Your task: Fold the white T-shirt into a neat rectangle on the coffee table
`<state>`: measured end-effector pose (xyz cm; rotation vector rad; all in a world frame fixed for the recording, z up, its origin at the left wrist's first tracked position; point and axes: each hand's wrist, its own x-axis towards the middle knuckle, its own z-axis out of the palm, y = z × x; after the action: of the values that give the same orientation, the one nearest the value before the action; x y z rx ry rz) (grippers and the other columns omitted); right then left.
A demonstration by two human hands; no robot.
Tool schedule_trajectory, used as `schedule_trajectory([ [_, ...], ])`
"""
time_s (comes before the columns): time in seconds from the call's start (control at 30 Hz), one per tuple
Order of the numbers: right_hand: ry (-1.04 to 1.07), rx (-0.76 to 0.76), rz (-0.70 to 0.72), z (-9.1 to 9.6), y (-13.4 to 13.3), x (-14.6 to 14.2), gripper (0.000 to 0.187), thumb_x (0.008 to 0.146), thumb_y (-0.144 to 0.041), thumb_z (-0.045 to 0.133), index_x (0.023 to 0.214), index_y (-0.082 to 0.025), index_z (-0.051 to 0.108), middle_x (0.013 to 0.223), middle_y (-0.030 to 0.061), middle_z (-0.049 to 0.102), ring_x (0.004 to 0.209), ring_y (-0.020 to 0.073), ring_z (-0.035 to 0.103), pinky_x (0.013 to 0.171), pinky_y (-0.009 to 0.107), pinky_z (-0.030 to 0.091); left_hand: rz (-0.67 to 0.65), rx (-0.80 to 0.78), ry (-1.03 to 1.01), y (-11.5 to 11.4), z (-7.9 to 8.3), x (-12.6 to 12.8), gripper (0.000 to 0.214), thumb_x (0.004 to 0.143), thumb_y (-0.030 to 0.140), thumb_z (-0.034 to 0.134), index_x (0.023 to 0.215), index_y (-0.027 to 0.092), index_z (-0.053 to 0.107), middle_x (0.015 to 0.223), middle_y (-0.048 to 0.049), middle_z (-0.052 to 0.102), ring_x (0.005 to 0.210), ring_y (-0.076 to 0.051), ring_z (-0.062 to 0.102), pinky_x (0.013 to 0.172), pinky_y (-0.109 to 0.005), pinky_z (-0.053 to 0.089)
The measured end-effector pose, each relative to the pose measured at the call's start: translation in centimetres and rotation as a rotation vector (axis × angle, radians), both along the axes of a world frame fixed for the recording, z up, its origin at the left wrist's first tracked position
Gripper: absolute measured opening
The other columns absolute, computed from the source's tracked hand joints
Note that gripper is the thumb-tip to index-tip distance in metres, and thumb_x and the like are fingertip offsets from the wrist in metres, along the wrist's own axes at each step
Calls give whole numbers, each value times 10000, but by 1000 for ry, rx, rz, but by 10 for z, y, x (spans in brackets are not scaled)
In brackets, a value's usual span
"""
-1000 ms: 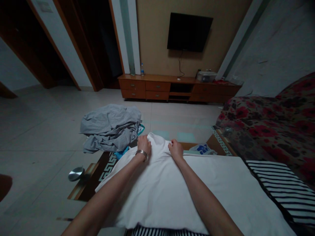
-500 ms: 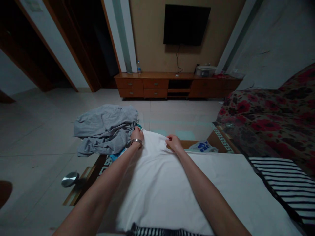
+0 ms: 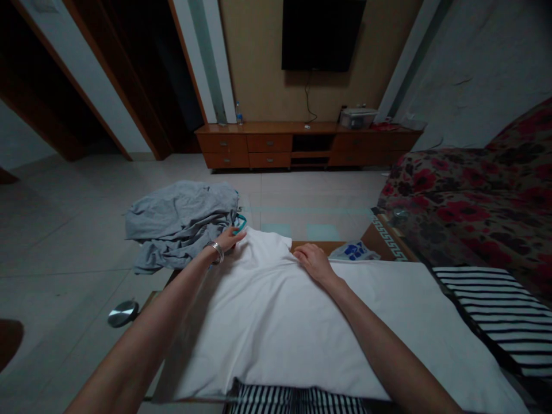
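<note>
A white shirt (image 3: 280, 310) lies spread over the low table, its short sleeve (image 3: 271, 241) pointing away from me. My left hand (image 3: 230, 238), with a silver bracelet on the wrist, rests at the left edge of the shirt with fingers stretched out. A grey garment (image 3: 185, 213) is heaped just beyond that hand, and a teal hanger-like loop (image 3: 240, 223) shows beside its fingertips. Right of the sleeve, my right hand (image 3: 314, 261) lies loosely on the shirt's far edge, fingers extended and holding nothing I can see.
Striped black-and-white cloth (image 3: 495, 310) lies at the right, and more striped fabric (image 3: 276, 398) shows at the near edge. A plastic bag (image 3: 354, 250) sits past the shirt. A flowered sofa (image 3: 452, 178) is at right; a wooden TV cabinet (image 3: 269, 144) stands by the wall.
Both hands have let go of the sleeve. My left hand has moved left and nearer; the right now rests lower on the shirt. The sleeve lies flatter, and the view has tilted slightly down.
</note>
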<state>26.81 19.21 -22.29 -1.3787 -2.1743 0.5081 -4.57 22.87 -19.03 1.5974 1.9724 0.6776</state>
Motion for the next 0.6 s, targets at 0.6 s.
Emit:
schedule_trajectory([
  [0.6, -243, 107, -267, -1, -11, -52, 256, 906, -340, 467, 1089, -199, 576, 1003, 90, 615, 931, 213, 548, 796, 331, 389, -3, 91, 534, -11, -8, 32, 322, 867, 232, 454, 1166, 146, 537, 1134, -144, 583, 933, -237, 591, 801, -326, 452],
])
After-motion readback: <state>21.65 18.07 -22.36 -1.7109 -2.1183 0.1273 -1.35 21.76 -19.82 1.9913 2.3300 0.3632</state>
